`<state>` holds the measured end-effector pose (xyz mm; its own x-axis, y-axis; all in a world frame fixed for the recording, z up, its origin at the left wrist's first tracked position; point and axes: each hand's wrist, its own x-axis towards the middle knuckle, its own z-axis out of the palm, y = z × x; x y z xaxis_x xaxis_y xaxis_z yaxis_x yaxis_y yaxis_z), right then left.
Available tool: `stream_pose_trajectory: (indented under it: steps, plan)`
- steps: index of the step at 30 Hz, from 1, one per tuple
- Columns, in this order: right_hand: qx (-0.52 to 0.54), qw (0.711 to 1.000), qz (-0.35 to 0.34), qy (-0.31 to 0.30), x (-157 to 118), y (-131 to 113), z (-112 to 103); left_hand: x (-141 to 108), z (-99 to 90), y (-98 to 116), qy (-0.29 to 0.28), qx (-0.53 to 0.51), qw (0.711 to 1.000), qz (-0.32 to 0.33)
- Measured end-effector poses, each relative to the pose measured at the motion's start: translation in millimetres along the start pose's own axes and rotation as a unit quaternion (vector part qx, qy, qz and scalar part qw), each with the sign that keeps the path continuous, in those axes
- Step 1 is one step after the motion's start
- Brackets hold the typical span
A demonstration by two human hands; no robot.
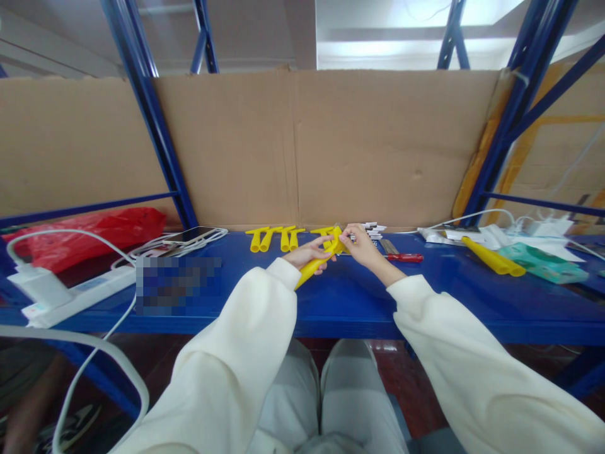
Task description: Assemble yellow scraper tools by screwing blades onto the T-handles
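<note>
The left hand grips a yellow handle just above the table, and the right hand pinches its upper end, any small part there hidden; a firm left hold close to that end should keep it from twisting. Around them, the blue table bears a row of yellow tubes and a red screwdriver, with a cardboard wall behind.
</note>
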<state>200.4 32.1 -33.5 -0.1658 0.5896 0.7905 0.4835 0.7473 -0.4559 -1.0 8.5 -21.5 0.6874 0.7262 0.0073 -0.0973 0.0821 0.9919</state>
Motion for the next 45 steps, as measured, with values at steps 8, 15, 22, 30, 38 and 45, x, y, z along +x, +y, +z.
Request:
stream_pose_trajectory:
  steps: [8,15,22,30,38,45]
  plan:
    - [0.035,0.996,0.060,0.049,-2,2,10,2,3.5,-1,0.002,-0.005,1.000,0.005]
    - [0.205,0.967,0.150,0.023,-5,1,11,4,5.1,-3,-0.006,-0.012,1.000,0.009]
    - [0.230,0.962,0.143,-0.041,-2,-2,-1,2,10.2,-3,0.000,-0.029,1.000,0.000]
    - [0.216,0.961,0.149,-0.085,-1,-6,-9,-1,15.6,-2,-0.003,-0.045,0.999,0.000]
    - [0.167,0.972,0.159,-0.042,-2,2,-5,1,17.8,-1,-0.017,-0.074,0.997,0.024]
    - [0.125,0.981,0.151,-0.003,-2,12,-1,2,19.7,0,-0.008,-0.087,0.996,0.031]
